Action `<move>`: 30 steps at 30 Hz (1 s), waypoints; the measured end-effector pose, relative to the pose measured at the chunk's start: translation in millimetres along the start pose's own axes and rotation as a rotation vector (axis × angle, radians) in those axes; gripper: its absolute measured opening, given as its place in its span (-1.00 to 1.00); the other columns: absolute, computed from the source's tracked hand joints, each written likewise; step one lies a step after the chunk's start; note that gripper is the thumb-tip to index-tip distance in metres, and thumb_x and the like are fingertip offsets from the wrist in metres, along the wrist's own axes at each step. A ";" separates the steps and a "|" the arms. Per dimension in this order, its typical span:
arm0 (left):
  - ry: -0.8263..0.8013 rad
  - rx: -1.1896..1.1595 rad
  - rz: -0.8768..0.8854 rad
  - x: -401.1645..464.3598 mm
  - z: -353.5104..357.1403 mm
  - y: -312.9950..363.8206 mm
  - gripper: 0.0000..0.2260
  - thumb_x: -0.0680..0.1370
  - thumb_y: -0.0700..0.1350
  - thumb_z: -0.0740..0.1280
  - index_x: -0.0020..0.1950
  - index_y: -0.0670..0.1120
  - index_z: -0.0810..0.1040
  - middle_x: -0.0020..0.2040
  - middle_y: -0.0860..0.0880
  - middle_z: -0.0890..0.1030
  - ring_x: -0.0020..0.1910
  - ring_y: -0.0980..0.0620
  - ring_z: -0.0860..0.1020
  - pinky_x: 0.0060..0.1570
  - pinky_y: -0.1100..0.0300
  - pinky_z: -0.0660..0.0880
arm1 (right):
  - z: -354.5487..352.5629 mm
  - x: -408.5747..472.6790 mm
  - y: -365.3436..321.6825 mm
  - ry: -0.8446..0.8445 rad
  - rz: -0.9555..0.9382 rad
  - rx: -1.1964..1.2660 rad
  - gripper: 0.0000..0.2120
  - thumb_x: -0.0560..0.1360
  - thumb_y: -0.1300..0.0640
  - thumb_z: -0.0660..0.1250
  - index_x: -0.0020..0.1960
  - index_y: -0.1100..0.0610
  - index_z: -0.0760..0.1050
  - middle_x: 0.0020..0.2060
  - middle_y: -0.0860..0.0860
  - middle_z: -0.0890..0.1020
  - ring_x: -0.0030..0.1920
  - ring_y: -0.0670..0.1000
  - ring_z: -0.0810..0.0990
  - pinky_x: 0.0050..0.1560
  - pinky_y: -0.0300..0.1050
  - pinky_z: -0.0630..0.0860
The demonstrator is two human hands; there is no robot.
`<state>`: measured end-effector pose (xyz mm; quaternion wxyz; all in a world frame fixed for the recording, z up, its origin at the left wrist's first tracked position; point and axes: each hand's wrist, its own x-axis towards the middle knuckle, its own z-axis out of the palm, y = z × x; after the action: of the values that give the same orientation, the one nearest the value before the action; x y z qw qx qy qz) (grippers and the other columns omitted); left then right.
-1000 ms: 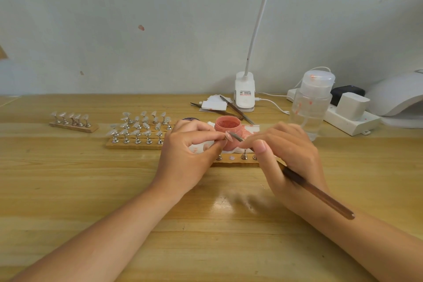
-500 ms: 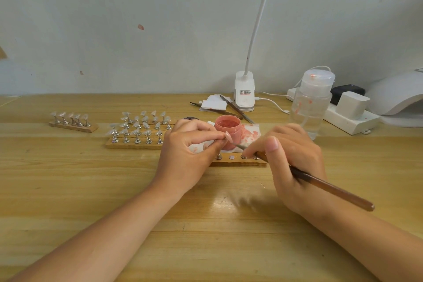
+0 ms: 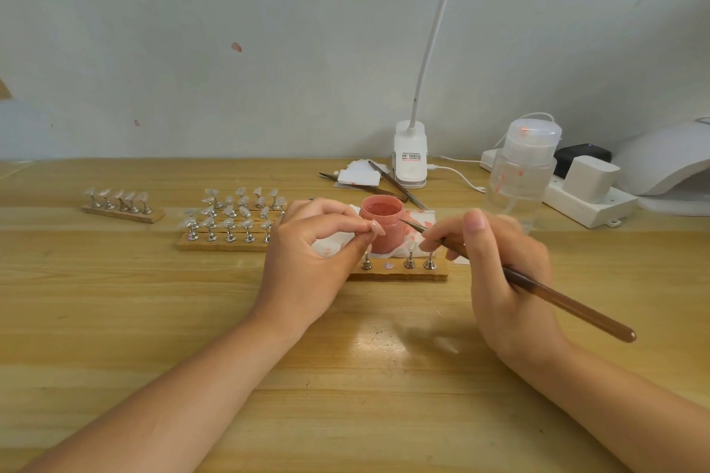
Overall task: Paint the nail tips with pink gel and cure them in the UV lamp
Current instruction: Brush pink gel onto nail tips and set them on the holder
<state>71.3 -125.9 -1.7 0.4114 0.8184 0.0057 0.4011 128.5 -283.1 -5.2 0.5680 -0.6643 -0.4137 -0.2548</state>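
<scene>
Nearest, both forearms reach in over the wooden table (image 3: 115, 319). At about 7 o'clock of the pink pot, the left hand (image 3: 307, 261) pinches a nail tip (image 3: 377, 227) between thumb and forefinger, the tip lying just in front of the pot's wall. At 4 o'clock of the pot, the right hand (image 3: 499, 273) grips a brown brush (image 3: 568, 305), fingers curled round its handle, the bristle end pointing toward the pot's right side; whether it touches cannot be told.

Between the hands lies a wooden holder strip (image 3: 399, 273) with small metal stands (image 3: 409, 261) on it. Just behind stands the open gel pot (image 3: 382, 223), holding pink gel near its rim, on a stained white tissue (image 3: 330, 242).

At 9 o'clock, a larger wooden block (image 3: 223, 244) carries rows of clear nail tips, and a smaller strip (image 3: 123, 213) farther left carries five.

At 2 o'clock stands a clear pump bottle (image 3: 518, 180), its contents not discernible. Beyond are a power strip (image 3: 588, 200), the white UV lamp (image 3: 668, 161) at the right edge, and a clip lamp (image 3: 410, 154) at 12 o'clock with spare brushes (image 3: 395, 184) beside it
</scene>
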 end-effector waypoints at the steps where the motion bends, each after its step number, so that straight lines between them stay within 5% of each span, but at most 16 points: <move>1: 0.008 -0.004 -0.005 -0.1 -0.2 0.1 -0.86 0.35 -0.19 0.46 -0.19 0.05 0.63 -0.17 0.13 0.57 -0.02 0.06 0.50 0.02 0.38 0.35 | 0.1 0.1 0.2 -0.002 0.005 -0.004 -0.66 0.56 0.06 0.01 -0.22 -0.07 0.51 -0.30 -0.24 0.57 -0.19 -0.26 0.54 -0.07 -0.12 0.37; 9: 0.052 -0.047 -0.026 0.7 -0.3 1.6 -0.86 0.36 -0.20 0.46 -0.28 0.04 0.60 -0.15 0.17 0.55 -0.08 0.30 0.49 -0.03 0.53 0.29 | 2.7 -2.4 1.0 -0.031 -0.052 -0.057 -0.62 0.56 0.08 0.03 -0.22 0.09 0.58 -0.29 -0.24 0.56 -0.21 -0.21 0.53 -0.09 -0.04 0.40; 14: 0.060 -0.039 0.016 0.9 0.6 -0.6 -0.89 0.35 -0.20 0.47 -0.25 0.01 0.60 -0.22 0.19 0.57 -0.12 0.27 0.52 -0.05 0.49 0.34 | 5.6 -2.3 -0.4 -0.039 -0.131 -0.120 -0.67 0.56 0.09 0.08 -0.17 0.09 0.60 -0.20 -0.35 0.52 -0.14 -0.28 0.52 -0.06 -0.10 0.38; 21: 0.079 -0.039 0.007 0.8 3.1 -4.0 -0.80 0.34 -0.22 0.48 -0.30 0.09 0.59 -0.26 0.18 0.56 -0.13 0.21 0.51 -0.05 0.49 0.32 | 6.4 -4.1 2.0 -0.098 -0.160 -0.118 -0.46 0.62 -0.06 -0.03 -0.27 0.11 0.61 -0.36 -0.19 0.55 -0.33 -0.12 0.51 -0.18 0.01 0.37; 25: 0.072 -0.044 0.018 0.5 3.2 -3.4 -0.84 0.32 -0.10 0.45 -0.30 0.16 0.55 -0.26 0.19 0.55 -0.11 0.21 0.51 -0.04 0.47 0.32 | 6.3 -3.3 0.3 -0.074 -0.147 -0.155 -0.54 0.61 -0.04 0.00 -0.19 0.08 0.61 -0.32 -0.14 0.59 -0.28 -0.05 0.53 -0.17 0.00 0.39; 30: 0.069 -0.020 -0.009 0.5 3.9 -6.6 -0.76 0.33 -0.25 0.50 -0.31 0.11 0.59 -0.26 0.17 0.55 -0.10 0.19 0.52 -0.02 0.45 0.33 | 6.3 -4.2 2.2 -0.085 -0.153 -0.128 -0.46 0.61 -0.06 -0.03 -0.28 0.11 0.61 -0.38 -0.18 0.55 -0.34 -0.10 0.49 -0.19 -0.02 0.37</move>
<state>76.3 -124.0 -7.1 0.4209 0.8000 0.0197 0.4272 127.3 -278.1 -11.1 0.4852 -0.6760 -0.4698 -0.2948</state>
